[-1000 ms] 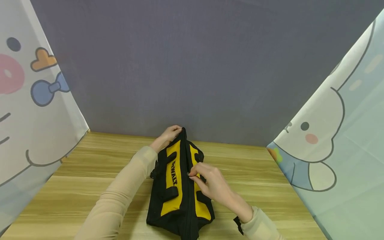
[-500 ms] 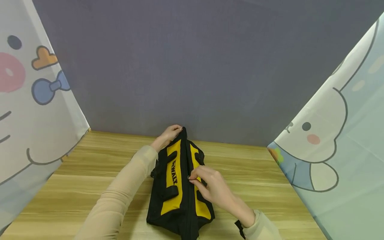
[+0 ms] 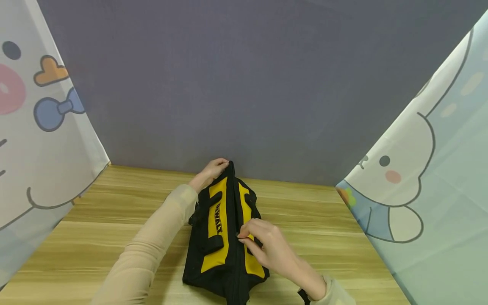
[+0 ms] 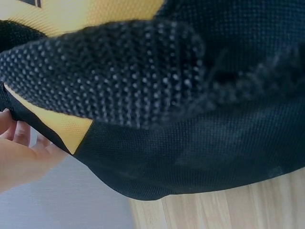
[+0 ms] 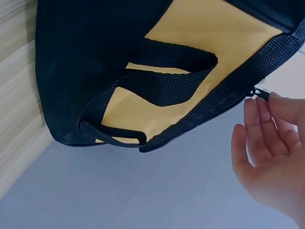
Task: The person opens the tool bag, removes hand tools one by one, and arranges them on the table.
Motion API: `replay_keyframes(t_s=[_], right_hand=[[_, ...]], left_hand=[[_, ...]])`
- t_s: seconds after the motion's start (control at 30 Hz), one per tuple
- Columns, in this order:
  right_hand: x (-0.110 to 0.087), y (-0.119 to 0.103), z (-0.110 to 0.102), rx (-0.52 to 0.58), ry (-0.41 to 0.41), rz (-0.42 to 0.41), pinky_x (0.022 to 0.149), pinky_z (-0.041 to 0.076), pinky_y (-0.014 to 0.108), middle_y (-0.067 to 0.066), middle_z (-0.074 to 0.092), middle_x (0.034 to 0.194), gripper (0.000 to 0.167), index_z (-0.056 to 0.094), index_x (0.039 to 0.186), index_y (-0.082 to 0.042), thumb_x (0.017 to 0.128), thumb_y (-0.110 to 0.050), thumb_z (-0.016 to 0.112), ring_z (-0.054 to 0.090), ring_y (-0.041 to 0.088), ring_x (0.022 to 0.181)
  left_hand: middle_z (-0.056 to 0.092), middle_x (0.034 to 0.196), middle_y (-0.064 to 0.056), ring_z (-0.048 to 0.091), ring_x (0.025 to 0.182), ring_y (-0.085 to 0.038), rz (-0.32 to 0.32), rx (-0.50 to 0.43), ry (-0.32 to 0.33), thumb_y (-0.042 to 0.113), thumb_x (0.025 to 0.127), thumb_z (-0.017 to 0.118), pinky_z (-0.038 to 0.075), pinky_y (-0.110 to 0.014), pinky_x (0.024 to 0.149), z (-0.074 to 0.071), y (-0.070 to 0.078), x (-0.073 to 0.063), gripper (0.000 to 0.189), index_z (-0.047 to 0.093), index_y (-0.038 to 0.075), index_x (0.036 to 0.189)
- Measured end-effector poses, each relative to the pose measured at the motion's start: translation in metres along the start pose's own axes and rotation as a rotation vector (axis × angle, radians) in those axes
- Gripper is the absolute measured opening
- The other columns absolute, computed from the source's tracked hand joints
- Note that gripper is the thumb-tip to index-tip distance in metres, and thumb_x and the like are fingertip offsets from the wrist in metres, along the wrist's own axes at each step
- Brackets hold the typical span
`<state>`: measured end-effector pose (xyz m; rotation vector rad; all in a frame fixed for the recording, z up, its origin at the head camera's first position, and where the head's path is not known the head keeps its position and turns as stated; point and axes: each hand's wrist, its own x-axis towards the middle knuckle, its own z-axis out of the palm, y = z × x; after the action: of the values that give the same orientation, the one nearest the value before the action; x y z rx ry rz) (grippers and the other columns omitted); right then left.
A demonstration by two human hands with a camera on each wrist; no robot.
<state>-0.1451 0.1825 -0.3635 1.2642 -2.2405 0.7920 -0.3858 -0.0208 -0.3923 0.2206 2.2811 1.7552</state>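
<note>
A black and yellow DEWALT tool bag (image 3: pixel 217 256) lies lengthwise in front of me, its top zipper running from the far end to the near end. At the far end, my left hand (image 3: pixel 212 170) pinches the tip of the bag's top edge. My right hand (image 3: pixel 270 245) pinches the small zipper pull (image 5: pixel 261 94) between thumb and finger, a little past the middle of the bag. Beyond the pull, the zipper's two edges stand slightly apart; on the near side they meet. A black webbing handle (image 4: pixel 109 71) fills much of the left wrist view.
The bag rests on a wood-grain table (image 3: pixel 122 212). Behind it rises a dark grey wall panel (image 3: pixel 244 84). Cartoon-printed cloths hang on the left (image 3: pixel 57 161) and right (image 3: pixel 404 178) sides. Loop handles (image 5: pixel 167 86) stick out from the bag's sides.
My right hand has drawn the zipper pull toward the near end of the bag. My left hand keeps its hold at the far end.
</note>
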Motion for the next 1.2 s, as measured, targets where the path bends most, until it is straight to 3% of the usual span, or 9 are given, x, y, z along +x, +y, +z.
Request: replay_keyframes(t_s=[0.23,0.87,1.03,1.2], right_hand=[[-0.003,-0.003,0.0,0.008,0.0,-0.013,0.076,0.053,0.014,-0.002,0.069,0.091,0.022,0.063,0.09,-0.014,0.084,0.004,0.073,0.067,0.008,0.084],[-0.005,-0.009,-0.001,0.003,0.012,-0.03,0.081,0.051,0.013,-0.003,0.07,0.091,0.02,0.065,0.089,-0.013,0.085,0.004,0.073,0.066,0.006,0.083],[-0.006,-0.011,-0.001,0.001,0.002,0.002,0.081,0.051,0.012,-0.004,0.07,0.092,0.018,0.064,0.088,-0.014,0.086,0.002,0.072,0.066,0.005,0.084],[-0.006,-0.011,0.0,-0.003,0.008,-0.002,0.081,0.051,0.011,-0.004,0.07,0.092,0.016,0.064,0.089,-0.014,0.089,0.0,0.071,0.066,0.005,0.085]], left_hand=[[0.052,0.112,-0.004,0.039,0.075,-0.014,-0.002,-0.008,-0.003,0.025,0.109,0.04,0.032,-0.027,0.065,0.0,0.001,-0.001,0.036,0.054,0.007,0.136],[0.054,0.108,-0.002,0.04,0.073,-0.012,0.02,-0.002,0.006,0.026,0.108,0.041,0.034,-0.026,0.062,-0.003,-0.001,0.0,0.036,0.054,0.007,0.136],[0.051,0.093,0.003,0.029,0.053,-0.007,0.028,-0.017,0.001,0.024,0.108,0.041,0.031,-0.025,0.056,-0.003,0.001,-0.002,0.036,0.054,0.007,0.137],[0.053,0.098,0.0,0.022,0.047,-0.006,0.028,-0.023,-0.009,0.023,0.109,0.04,0.029,-0.026,0.054,-0.004,0.002,-0.004,0.036,0.054,0.006,0.137]])
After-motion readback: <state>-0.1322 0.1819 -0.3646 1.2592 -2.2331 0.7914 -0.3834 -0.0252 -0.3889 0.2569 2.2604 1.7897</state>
